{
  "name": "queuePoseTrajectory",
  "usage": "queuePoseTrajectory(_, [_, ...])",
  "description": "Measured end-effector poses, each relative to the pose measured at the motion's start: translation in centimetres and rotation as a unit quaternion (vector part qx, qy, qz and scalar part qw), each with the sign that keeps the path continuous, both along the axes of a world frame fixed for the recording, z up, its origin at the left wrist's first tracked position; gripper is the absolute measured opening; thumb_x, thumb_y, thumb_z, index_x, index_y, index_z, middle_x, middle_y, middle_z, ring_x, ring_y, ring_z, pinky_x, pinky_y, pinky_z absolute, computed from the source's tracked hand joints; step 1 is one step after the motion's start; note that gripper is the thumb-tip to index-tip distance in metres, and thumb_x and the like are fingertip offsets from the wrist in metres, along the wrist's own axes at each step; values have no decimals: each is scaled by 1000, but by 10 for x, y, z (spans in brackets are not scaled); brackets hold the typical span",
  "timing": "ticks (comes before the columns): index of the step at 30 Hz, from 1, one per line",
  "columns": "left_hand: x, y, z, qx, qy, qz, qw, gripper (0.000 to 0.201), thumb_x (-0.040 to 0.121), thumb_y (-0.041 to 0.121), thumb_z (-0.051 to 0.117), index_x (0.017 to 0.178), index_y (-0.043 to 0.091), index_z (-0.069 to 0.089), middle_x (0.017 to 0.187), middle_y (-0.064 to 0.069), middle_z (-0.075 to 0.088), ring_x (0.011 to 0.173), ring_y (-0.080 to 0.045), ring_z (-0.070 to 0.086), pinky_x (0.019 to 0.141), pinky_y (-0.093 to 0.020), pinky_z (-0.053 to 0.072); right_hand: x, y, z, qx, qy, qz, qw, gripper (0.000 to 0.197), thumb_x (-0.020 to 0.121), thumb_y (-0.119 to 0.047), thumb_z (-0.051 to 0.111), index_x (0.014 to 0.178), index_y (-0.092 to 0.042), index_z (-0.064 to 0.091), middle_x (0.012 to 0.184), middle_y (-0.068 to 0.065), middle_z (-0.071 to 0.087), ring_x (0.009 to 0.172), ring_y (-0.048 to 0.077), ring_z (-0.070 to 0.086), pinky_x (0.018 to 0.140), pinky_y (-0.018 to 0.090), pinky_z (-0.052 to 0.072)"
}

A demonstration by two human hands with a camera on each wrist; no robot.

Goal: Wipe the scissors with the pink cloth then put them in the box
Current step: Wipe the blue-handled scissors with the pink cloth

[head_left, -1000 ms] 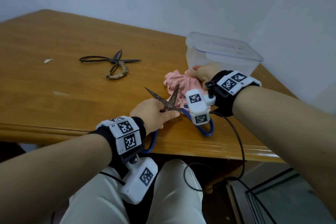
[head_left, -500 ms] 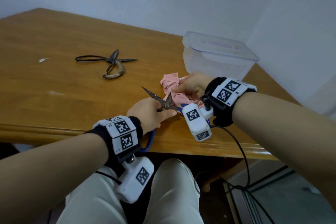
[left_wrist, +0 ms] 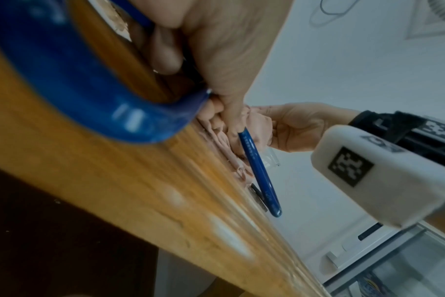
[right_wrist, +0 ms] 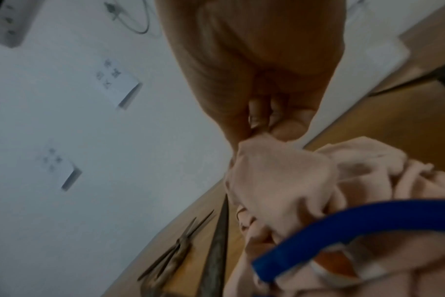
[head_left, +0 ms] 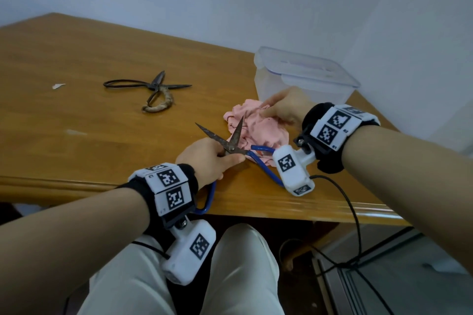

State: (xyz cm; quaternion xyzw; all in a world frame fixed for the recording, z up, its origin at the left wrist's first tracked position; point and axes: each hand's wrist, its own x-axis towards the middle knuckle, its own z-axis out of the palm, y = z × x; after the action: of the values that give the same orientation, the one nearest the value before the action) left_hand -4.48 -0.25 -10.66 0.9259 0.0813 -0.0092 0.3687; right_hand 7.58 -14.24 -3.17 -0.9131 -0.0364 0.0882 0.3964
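Scissors (head_left: 231, 144) with blue handles sit at the near edge of the table (head_left: 76, 59), blades spread apart and rusty, held near the pivot by the left hand (head_left: 210, 158), whose fingers curl round them. Just right of them the right hand (head_left: 284, 107) pinches a fold of the pink cloth (head_left: 256, 125), which lies bunched under and beside the right blade. The box (head_left: 302, 79) stands at the far right, just beyond the cloth, and seems to have its lid on.

Wiping looks about to start. To do it well, I would keep the left hand firm at the pivot so the blades cannot swing, gather a thick pad of cloth, and draw it from pivot to tip along the flat, never across the edge. Each blade wants both faces done.

Counted: two pairs of scissors, the held one and the dark old scissors (head_left: 151, 89) lying far left, one cloth, one box, one white scrap (head_left: 58, 86).
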Motion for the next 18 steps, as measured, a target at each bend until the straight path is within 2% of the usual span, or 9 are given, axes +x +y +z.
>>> queuePoseTrajectory(1, [0,0,1,3,3,5,1000,44,87,60,54,67,21,57,55,6,59,47,-7,52,47,-21,35,-8,2,0,-9,26,33,999,11,77,-2,76,85,-7,70,86,14,66,67,19,59,54,25,51])
queuePoseTrajectory(3, [0,-1,1,8,7,11,1000,48,86,61,54,69,17,59,55,4,60,46,-8,51,47,-22,35,-22,8,-2,-30,69,77,994,20,77,-2,75,96,-3,68,84,15,65,60,18,57,51,23,50])
queuePoseTrajectory(4, [0,-1,2,11,9,12,1000,49,86,62,54,70,16,60,55,3,60,46,-9,51,48,-22,35,-26,11,-4,-44,69,87,993,29,76,-3,77,103,-2,67,85,15,65,62,20,59,55,26,51])
queuePoseTrajectory(7, [0,-1,0,8,5,13,1000,49,86,62,54,68,17,59,57,1,62,47,-11,51,49,-23,37,-29,19,-7,-79,44,108,990,49,73,-9,80,118,-6,62,96,10,67,87,24,65,81,35,54])
queuePoseTrajectory(9, [-1,-1,0,7,2,10,1000,48,86,61,54,66,18,57,56,2,61,46,-10,51,48,-22,37,-28,21,-10,-109,26,120,986,50,73,-11,81,120,-6,62,99,6,66,94,22,65,90,37,53])
queuePoseTrajectory(12, [-2,-1,2,3,4,6,1000,48,87,59,55,64,17,56,55,3,59,44,-9,49,47,-23,35,-23,20,-15,-208,-49,124,969,35,78,-15,77,110,-4,66,103,9,68,95,24,64,88,37,54])
queuePoseTrajectory(14, [-2,-1,2,1,7,7,1000,48,87,59,55,65,16,57,55,2,59,43,-9,48,46,-23,34,-17,18,-14,-247,-130,109,954,24,86,-17,67,106,-4,66,104,11,67,93,24,62,82,34,52])
queuePoseTrajectory(16, [-2,-1,2,6,8,7,1000,48,87,60,55,66,16,58,55,2,59,42,-9,47,46,-22,34,-10,14,-6,-224,-198,87,950,19,90,-16,56,102,-6,66,104,10,65,90,21,57,73,29,43])
queuePoseTrajectory(18, [-3,-1,2,5,12,5,1000,47,87,60,54,65,18,57,55,2,60,43,-10,48,46,-22,35,-6,11,5,-172,-243,52,953,19,90,-14,53,105,-9,65,107,8,65,93,23,58,72,27,39])
